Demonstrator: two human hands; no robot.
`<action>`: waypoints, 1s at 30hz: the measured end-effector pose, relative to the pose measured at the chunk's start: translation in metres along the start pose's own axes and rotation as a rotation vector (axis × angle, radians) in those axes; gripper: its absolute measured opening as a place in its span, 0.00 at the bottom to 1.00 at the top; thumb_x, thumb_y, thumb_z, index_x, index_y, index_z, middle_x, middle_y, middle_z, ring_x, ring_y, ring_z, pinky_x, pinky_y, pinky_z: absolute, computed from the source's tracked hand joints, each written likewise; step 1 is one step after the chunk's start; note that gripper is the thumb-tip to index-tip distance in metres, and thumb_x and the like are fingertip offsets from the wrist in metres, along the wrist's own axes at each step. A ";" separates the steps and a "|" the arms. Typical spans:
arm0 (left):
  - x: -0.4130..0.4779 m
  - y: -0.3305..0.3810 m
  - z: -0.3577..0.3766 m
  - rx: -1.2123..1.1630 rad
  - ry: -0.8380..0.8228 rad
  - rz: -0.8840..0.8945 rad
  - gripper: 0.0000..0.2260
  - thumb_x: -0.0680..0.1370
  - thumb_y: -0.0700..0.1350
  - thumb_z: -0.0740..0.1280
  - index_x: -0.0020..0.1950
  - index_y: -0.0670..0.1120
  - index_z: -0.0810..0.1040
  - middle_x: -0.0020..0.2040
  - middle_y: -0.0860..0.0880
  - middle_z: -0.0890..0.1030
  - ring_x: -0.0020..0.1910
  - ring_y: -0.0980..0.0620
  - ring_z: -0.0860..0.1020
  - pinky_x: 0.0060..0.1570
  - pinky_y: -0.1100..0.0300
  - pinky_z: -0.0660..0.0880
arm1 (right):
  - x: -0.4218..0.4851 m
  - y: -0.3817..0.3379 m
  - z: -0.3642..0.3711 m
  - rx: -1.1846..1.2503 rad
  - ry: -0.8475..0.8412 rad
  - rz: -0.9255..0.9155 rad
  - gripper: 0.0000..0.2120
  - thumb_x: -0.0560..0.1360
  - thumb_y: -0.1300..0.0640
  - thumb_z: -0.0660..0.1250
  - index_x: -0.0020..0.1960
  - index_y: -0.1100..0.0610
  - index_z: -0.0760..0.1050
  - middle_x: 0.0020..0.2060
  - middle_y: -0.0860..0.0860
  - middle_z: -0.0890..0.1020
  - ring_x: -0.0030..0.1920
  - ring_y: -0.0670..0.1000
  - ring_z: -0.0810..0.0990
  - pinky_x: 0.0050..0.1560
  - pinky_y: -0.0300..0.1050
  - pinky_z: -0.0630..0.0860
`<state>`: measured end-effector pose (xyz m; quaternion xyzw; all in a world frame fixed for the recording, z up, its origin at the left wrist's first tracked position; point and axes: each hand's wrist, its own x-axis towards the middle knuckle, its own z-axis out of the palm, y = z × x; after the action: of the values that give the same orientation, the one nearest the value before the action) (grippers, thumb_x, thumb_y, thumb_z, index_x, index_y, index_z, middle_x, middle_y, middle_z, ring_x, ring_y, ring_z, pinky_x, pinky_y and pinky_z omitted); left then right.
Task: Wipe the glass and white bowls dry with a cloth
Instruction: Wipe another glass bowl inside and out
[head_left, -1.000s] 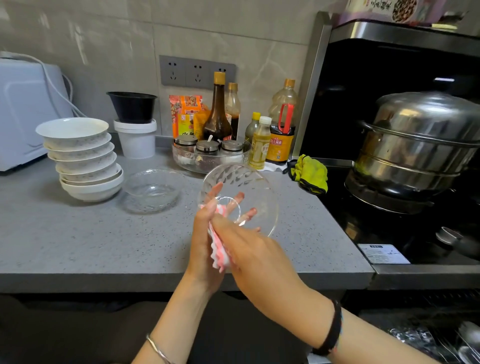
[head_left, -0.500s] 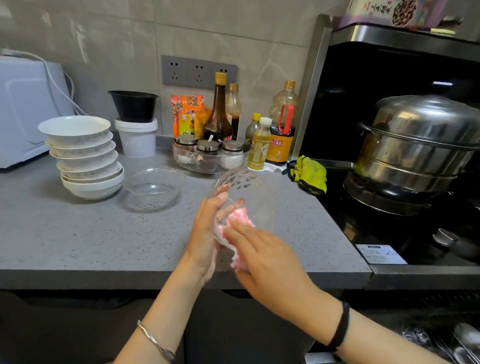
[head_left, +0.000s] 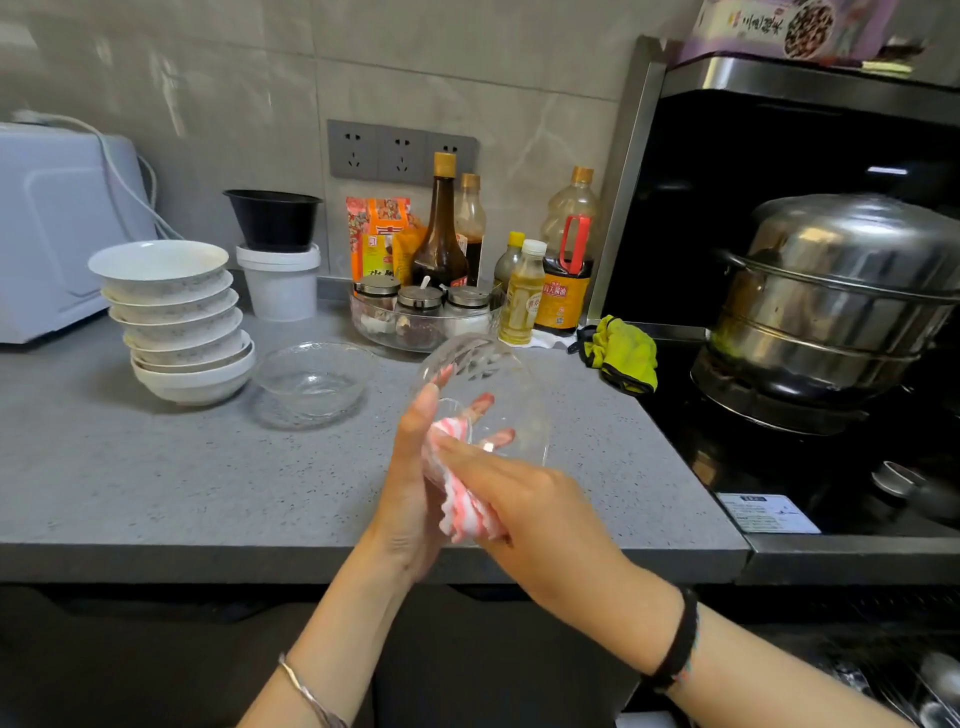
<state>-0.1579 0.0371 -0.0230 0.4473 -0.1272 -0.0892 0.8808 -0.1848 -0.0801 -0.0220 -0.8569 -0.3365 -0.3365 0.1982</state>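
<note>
Shifted downward across the tilted glass bowl (head_left: 488, 366), the cloth (head_left: 460, 501) lies at its lower edge, pinched by right hand (head_left: 524, 499) fingers; left hand (head_left: 413, 483) fingers grip the bowl.

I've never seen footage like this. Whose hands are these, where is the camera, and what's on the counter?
No machine here: a person wears one wide-angle camera on the head, looking down at their own hands. The left hand holds a clear glass bowl tilted above the grey countertop; its fingers show through the glass. The right hand presses a pink-and-white striped cloth against the bowl to dry it. On the counter sit a second glass bowl, a stack of white bowls, and sauce bottles by the wall. A steel steamer pot stands on the stove at right.
</note>
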 end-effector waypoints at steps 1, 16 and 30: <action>0.000 0.002 -0.003 -0.010 0.010 -0.009 0.46 0.50 0.71 0.75 0.67 0.59 0.72 0.63 0.46 0.79 0.58 0.40 0.80 0.52 0.43 0.78 | -0.002 0.011 0.000 -0.136 -0.016 -0.087 0.19 0.69 0.56 0.64 0.59 0.54 0.80 0.54 0.48 0.84 0.49 0.44 0.82 0.39 0.36 0.77; 0.003 0.002 -0.009 0.080 -0.024 -0.040 0.48 0.49 0.70 0.77 0.67 0.58 0.72 0.63 0.49 0.79 0.58 0.41 0.80 0.57 0.41 0.75 | -0.009 0.009 0.004 -0.352 -0.022 -0.083 0.27 0.53 0.60 0.82 0.51 0.54 0.84 0.44 0.46 0.86 0.31 0.46 0.81 0.22 0.35 0.69; 0.014 0.008 -0.019 0.105 -0.027 -0.047 0.31 0.62 0.59 0.68 0.64 0.53 0.77 0.57 0.45 0.83 0.59 0.43 0.79 0.54 0.41 0.78 | -0.010 0.058 -0.016 -0.596 -0.236 -0.214 0.24 0.73 0.46 0.61 0.64 0.58 0.78 0.64 0.55 0.77 0.66 0.54 0.75 0.69 0.50 0.64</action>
<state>-0.1386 0.0524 -0.0257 0.4946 -0.1330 -0.1091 0.8519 -0.1560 -0.1339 -0.0244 -0.8700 -0.3322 -0.3375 -0.1376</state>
